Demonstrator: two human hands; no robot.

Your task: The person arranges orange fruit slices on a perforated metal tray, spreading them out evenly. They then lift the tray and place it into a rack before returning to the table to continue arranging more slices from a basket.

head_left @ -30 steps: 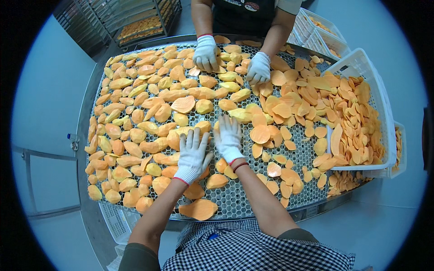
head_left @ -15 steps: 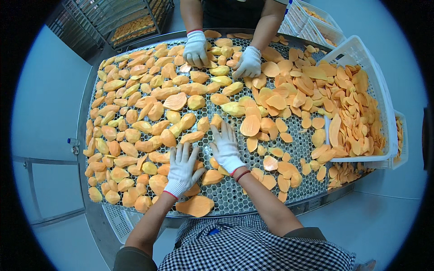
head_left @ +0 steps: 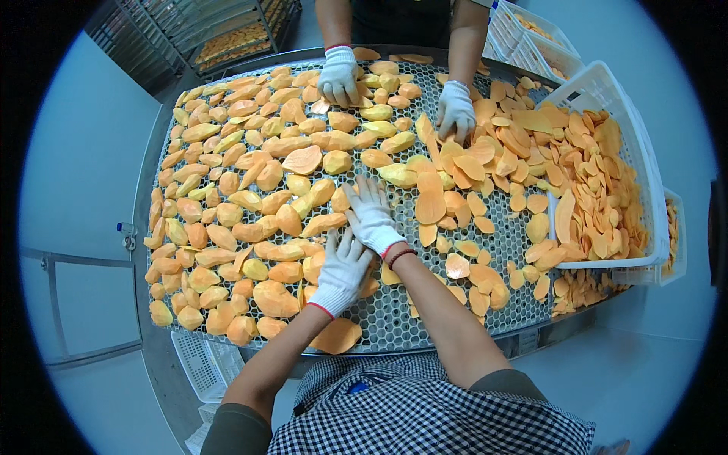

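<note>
Orange slices that look like sweet potato (head_left: pixel 277 299) lie spread over a honeycomb mesh rack (head_left: pixel 402 315). My left hand (head_left: pixel 341 274), in a white knit glove, lies palm down on slices near the front middle, fingers stretched out. My right hand (head_left: pixel 371 216), gloved alike, rests flat just beyond it, its fingertips beside a slice. The left fingertips reach close to the right wrist. Whatever lies beneath both palms is hidden. A large loose slice (head_left: pixel 337 336) sits at the front edge, beside my left wrist.
Across the rack, a co-worker's two gloved hands (head_left: pixel 338 77) handle slices. A white crate (head_left: pixel 654 174) on the right spills a heap of slices (head_left: pixel 599 182) onto the rack. More crates (head_left: pixel 531 47) stand behind, a wheeled tray rack (head_left: pixel 235 34) at the far left, a white basket (head_left: pixel 199 364) below.
My left hand has slid right, close to my right wrist. My right hand has shifted slightly left. One of the co-worker's hands has moved right to the piled slices.
</note>
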